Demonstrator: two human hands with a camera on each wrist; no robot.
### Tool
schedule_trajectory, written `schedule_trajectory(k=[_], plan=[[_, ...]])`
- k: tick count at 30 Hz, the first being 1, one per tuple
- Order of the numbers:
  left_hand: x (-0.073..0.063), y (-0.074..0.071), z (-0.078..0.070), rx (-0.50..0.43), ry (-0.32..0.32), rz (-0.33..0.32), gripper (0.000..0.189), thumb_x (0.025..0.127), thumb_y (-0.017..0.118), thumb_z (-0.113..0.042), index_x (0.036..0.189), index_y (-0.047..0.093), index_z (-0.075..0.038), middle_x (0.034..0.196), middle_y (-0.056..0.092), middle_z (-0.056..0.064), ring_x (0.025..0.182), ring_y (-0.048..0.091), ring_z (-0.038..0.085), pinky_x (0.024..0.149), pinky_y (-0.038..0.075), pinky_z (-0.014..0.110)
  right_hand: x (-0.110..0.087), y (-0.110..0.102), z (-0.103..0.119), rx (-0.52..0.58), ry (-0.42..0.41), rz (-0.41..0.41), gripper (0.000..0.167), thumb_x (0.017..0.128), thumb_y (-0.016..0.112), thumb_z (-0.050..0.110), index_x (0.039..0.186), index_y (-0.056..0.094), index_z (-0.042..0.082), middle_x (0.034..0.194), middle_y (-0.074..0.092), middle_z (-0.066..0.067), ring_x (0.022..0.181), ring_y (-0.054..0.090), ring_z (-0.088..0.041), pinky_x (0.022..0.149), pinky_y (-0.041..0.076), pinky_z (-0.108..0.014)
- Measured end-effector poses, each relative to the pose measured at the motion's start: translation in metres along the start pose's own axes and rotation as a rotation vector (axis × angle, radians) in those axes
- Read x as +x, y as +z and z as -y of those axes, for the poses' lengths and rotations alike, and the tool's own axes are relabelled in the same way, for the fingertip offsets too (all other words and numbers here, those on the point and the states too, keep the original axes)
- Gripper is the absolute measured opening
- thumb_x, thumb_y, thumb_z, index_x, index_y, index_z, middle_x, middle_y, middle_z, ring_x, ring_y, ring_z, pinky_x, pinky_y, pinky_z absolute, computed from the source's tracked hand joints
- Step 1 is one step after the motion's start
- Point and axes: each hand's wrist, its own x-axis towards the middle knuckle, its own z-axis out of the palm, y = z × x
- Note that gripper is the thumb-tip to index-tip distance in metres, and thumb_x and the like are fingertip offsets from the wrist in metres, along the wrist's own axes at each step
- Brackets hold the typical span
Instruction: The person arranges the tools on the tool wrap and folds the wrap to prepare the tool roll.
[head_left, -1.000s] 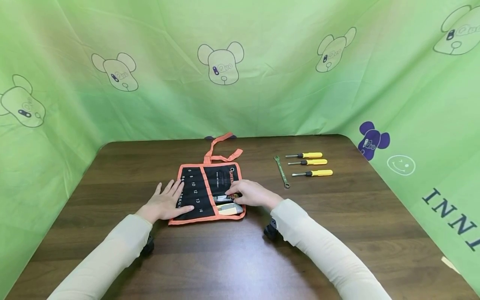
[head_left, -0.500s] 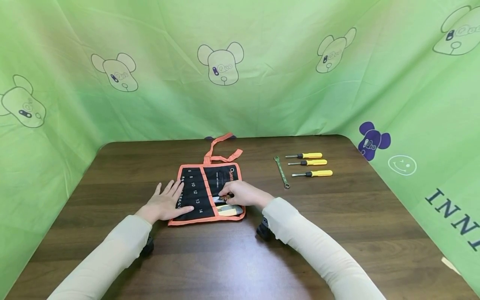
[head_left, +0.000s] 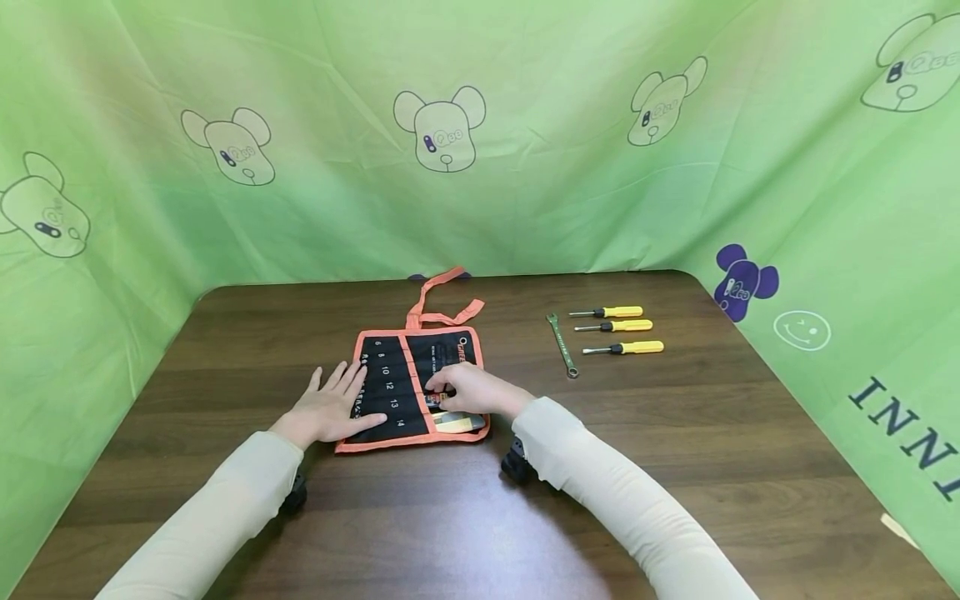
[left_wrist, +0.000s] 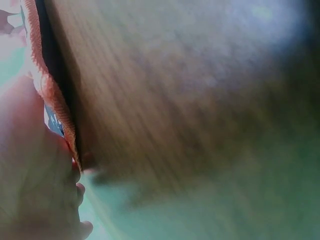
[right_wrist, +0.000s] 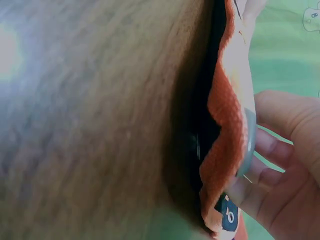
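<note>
Shifted left since the earlier frames: right grip (head_left: 480,389) together with small labelled pack (head_left: 433,401), less of it showing now. Located in right half of tool pouch (head_left: 400,367), beside orange divider strip (head_left: 419,383); can't tell how far tucked under. Clamped on pack with right grip, finger and thumb apparently at opposite edges. Likely light, stiff, a bit slick, not very fragile; best pinched by long edges at the rightward end. As for pouch: soft, thin fabric, wavy rim in right wrist view, likely to ruck up unless pressed flat. Laid on its left part: left grip (head_left: 330,408), fingers straight, apart, clamped on nothing. Just nearer than pack, also in pouch: pale-yellow tool (head_left: 459,424). Beyond far edge: orange ties (head_left: 435,317). Off to the right on wooden surface (head_left: 712,417): wrench (head_left: 562,347), three yellow-handled screwdrivers (head_left: 636,326).
</note>
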Motion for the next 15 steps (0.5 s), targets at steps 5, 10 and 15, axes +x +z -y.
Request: schedule_trajectory(k=[5,10,15], plan=[[0.0003,-0.0003,0.0003,0.005,-0.001,0.006,0.097,0.084,0.033,-0.071,0.146,0.014,0.001,0.151,0.008,0.019,0.137,0.005,0.036,0.103,-0.002,0.058,0.0019,0.0009,0.0033,0.014,-0.015,-0.016,0.03,0.085,0.063,0.005,0.115,0.062,0.001,0.103,0.063,-0.006,0.093,0.057,-0.017,0.079,0.046,-0.028],[0.0007,0.0002,0.0009,0.014,0.007,0.007,0.096,0.085,0.033,-0.07,0.146,0.013,0.001,0.151,0.007,0.019,0.137,0.005,0.036,0.103,-0.002,0.058,0.0048,0.0028,0.0042,0.022,-0.019,-0.03,0.03,0.085,0.063,0.005,0.115,0.061,0.001,0.099,0.063,-0.006,0.092,0.058,-0.017,0.078,0.047,-0.029],[0.0011,0.0003,0.0016,0.017,0.016,-0.001,0.095,0.085,0.033,-0.07,0.146,0.014,0.001,0.151,0.007,0.019,0.137,0.005,0.035,0.103,-0.003,0.058,0.0077,0.0052,0.004,0.024,-0.027,-0.049,0.03,0.084,0.063,0.004,0.114,0.061,0.0,0.097,0.063,-0.005,0.091,0.057,-0.017,0.078,0.046,-0.028]])
